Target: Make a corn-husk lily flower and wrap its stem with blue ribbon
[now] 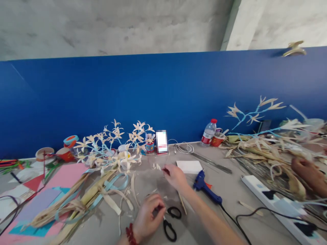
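My left hand (pixel 150 217), with a red beaded bracelet at the wrist, is low in the middle of the view. Its fingers curl in to the thumb, and whatever they may pinch is too small to make out. Black-handled scissors (pixel 170 229) lie just right of it. My right hand (pixel 176 177) reaches across the table, fingertips drawn together beside small pale scraps (pixel 156 166); I cannot make out anything between them. Right of this hand lie a white card (pixel 189 167) and a blue glue gun (pixel 206 187). A thin wooden stick (pixel 182 202) lies under my right forearm.
Pale husk flowers (pixel 112 143) on blue stems stand at left, behind dried husk bundles (pixel 76 207) and coloured paper (pixel 67 175). A phone (pixel 161 141) leans at the back near a bottle (pixel 208 132). At right are a power strip (pixel 270 200) and another person's hand (pixel 308 172).
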Action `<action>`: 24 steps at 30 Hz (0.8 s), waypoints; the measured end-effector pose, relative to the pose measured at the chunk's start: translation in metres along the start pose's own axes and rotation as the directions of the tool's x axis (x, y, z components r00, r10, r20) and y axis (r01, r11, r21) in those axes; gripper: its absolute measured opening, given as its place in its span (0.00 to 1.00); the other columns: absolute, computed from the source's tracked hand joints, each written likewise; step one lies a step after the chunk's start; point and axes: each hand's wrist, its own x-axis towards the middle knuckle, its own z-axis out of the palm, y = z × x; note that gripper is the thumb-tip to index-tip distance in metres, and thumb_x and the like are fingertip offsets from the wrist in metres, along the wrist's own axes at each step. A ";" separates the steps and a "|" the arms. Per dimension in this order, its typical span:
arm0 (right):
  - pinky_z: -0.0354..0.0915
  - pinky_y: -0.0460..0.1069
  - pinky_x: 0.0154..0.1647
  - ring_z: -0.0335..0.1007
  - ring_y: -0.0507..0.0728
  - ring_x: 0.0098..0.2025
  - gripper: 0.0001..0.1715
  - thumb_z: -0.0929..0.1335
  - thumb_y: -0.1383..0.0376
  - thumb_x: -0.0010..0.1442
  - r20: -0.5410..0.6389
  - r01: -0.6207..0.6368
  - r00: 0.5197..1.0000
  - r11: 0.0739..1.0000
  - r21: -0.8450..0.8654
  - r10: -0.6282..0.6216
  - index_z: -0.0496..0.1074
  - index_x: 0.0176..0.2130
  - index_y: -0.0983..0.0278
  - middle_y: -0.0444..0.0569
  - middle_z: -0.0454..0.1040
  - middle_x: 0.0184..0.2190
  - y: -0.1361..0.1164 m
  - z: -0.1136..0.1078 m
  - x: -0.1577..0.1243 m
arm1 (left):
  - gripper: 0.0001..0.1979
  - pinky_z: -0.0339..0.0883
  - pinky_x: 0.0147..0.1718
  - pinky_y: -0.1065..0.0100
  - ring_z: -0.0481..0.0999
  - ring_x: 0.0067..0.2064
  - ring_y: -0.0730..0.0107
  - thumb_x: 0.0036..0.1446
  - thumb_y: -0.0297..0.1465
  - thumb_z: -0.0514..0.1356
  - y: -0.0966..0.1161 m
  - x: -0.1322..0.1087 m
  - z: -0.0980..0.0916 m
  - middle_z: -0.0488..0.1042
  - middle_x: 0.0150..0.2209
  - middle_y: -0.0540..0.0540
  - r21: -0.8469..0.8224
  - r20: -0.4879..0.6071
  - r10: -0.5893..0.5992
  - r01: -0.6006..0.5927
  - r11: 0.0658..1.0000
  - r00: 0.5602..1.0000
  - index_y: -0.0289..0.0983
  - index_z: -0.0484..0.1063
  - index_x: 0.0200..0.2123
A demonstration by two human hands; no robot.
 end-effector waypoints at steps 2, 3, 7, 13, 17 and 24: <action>0.60 0.46 0.36 0.72 0.57 0.38 0.09 0.64 0.67 0.59 0.018 0.003 1.000 0.998 -0.057 -0.002 0.74 0.34 0.62 0.50 0.78 0.33 -0.004 0.008 0.021 | 0.05 0.62 0.34 0.68 0.70 0.34 0.68 0.57 0.26 0.56 0.001 -0.002 0.003 0.70 0.29 0.47 0.018 0.028 0.040 -0.041 0.999 0.999 0.38 0.67 0.29; 0.60 0.46 0.35 0.73 0.57 0.37 0.09 0.65 0.67 0.58 0.028 -0.001 1.000 0.997 -0.083 0.003 0.75 0.32 0.62 0.50 0.78 0.33 -0.006 0.012 0.030 | 0.05 0.62 0.34 0.69 0.70 0.33 0.68 0.56 0.25 0.56 0.001 -0.002 0.004 0.70 0.29 0.47 0.021 0.042 0.055 -0.056 0.998 0.998 0.38 0.67 0.28; 0.59 0.45 0.31 0.74 0.57 0.33 0.09 0.66 0.68 0.57 0.047 -0.020 0.999 0.989 -0.145 0.028 0.76 0.28 0.63 0.50 0.78 0.28 -0.008 0.023 0.051 | 0.05 0.62 0.32 0.69 0.71 0.32 0.69 0.55 0.25 0.56 0.000 -0.002 0.002 0.71 0.28 0.48 0.045 0.036 0.085 -0.087 0.995 0.996 0.38 0.66 0.29; 0.62 0.46 0.36 0.74 0.57 0.38 0.15 0.61 0.65 0.63 -0.047 -0.050 0.998 0.996 -0.075 0.046 0.76 0.43 0.60 0.50 0.80 0.37 0.010 -0.020 0.033 | 0.05 0.62 0.33 0.68 0.71 0.33 0.68 0.57 0.26 0.54 0.006 -0.003 -0.006 0.71 0.29 0.47 0.086 0.086 0.119 -0.126 0.988 0.989 0.38 0.67 0.29; 0.64 0.46 0.35 0.73 0.56 0.35 0.18 0.58 0.61 0.66 -0.079 -0.082 0.994 0.997 -0.009 0.081 0.74 0.44 0.63 0.50 0.79 0.36 0.024 -0.052 -0.015 | 0.05 0.62 0.35 0.65 0.71 0.34 0.65 0.57 0.29 0.54 0.015 -0.005 0.000 0.72 0.29 0.46 0.125 0.336 0.246 -0.302 0.945 0.909 0.39 0.69 0.30; 0.64 0.49 0.38 0.72 0.58 0.36 0.14 0.61 0.65 0.63 0.037 0.023 0.999 0.996 0.085 -0.027 0.75 0.39 0.63 0.51 0.78 0.35 0.018 -0.033 -0.094 | 0.08 0.60 0.31 0.61 0.71 0.32 0.64 0.55 0.38 0.58 0.035 -0.014 0.016 0.73 0.27 0.47 0.169 0.655 0.328 -0.555 0.815 0.681 0.40 0.69 0.28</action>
